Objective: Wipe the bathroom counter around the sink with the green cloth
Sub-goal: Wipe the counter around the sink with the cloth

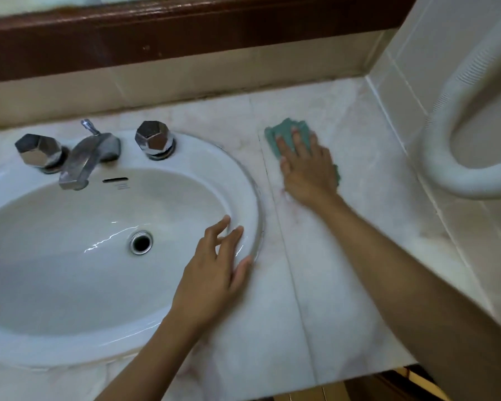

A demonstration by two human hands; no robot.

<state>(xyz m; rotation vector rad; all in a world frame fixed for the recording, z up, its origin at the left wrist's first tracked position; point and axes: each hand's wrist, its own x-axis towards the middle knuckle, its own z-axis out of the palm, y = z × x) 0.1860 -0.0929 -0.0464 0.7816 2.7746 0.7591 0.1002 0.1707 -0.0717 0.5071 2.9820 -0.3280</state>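
Observation:
The green cloth (pixel 285 133) lies flat on the pale marble counter (pixel 344 256), to the right of the white oval sink (pixel 243 180). My right hand (pixel 305 169) presses down on the cloth with fingers spread, and covers most of it. My left hand (pixel 214 267) rests on the sink's right rim, fingers apart, holding nothing. The cloth sits near the back of the counter, a hand's width from the sink rim.
A chrome faucet (pixel 84 160) with two faceted knobs (pixel 38 150) (pixel 155 138) stands at the sink's back. The drain (pixel 141 242) is open. A tiled wall (pixel 417 82) bounds the counter on the right, with a white ribbed hose (pixel 451 169) looped there. A dark wooden frame (pixel 171 39) runs along the back.

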